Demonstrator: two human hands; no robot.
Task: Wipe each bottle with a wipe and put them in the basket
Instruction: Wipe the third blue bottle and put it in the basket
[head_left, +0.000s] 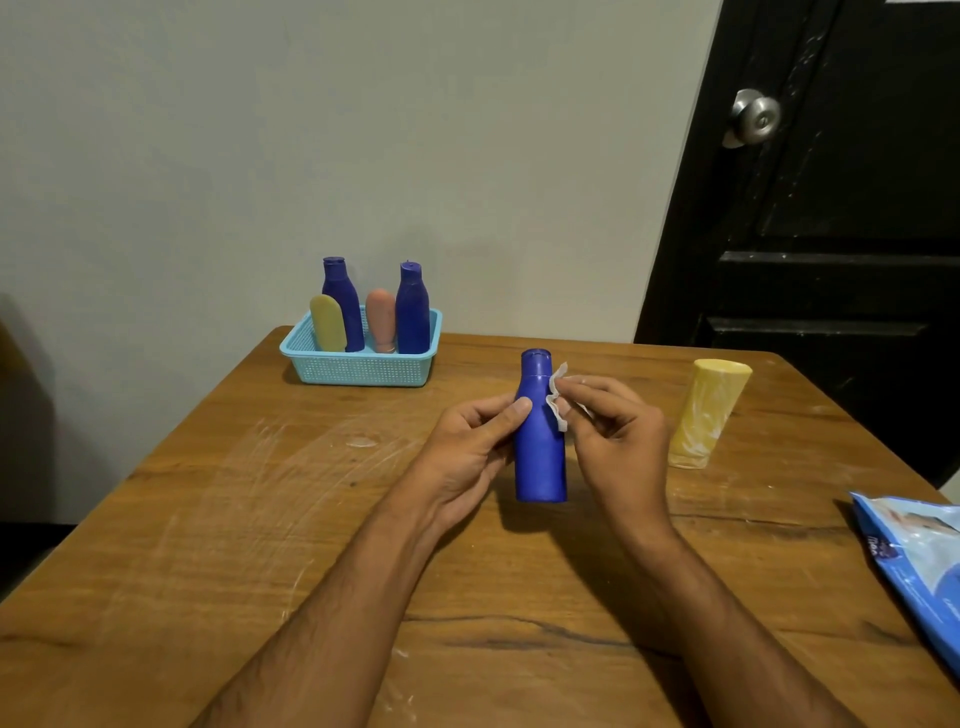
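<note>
Wiping is what's going on right now, mid-bottle. The left hand (470, 447) is wrapped around a blue bottle (540, 441), thumb across the front, holding it upright and, as far as I can tell, lifted just off the tabletop (260, 519). The right hand (618, 431) has a small white wipe (557, 397) pinched between its fingertips and pressed against the bottle's shoulder, just below the cap. So both hands are busy: one clamped on the bottle, the other closed on the wipe.

Over at the far edge, by the wall, the light blue basket (363, 366) already has four bottles standing in it: two blue ones, a yellow one and a pinkish one. Looks like most of the job is behind us. One yellow bottle (707, 413) is sitting on the tabletop to the right, near the right hand and well apart from the basket, so I'd guess that's the last one waiting its turn. A blue pack of wipes (919, 566) is lying at the right edge, partly cut off by the frame.

Next up, I reckon the wipe needs to travel down the body, probably with the left hand turning the bottle so the back gets covered too. After that it's a reach forward and left to stand it in the basket. There's a gap at the front, but it's getting crowded, so it'll want setting down carefully to avoid knocking the others.
</note>
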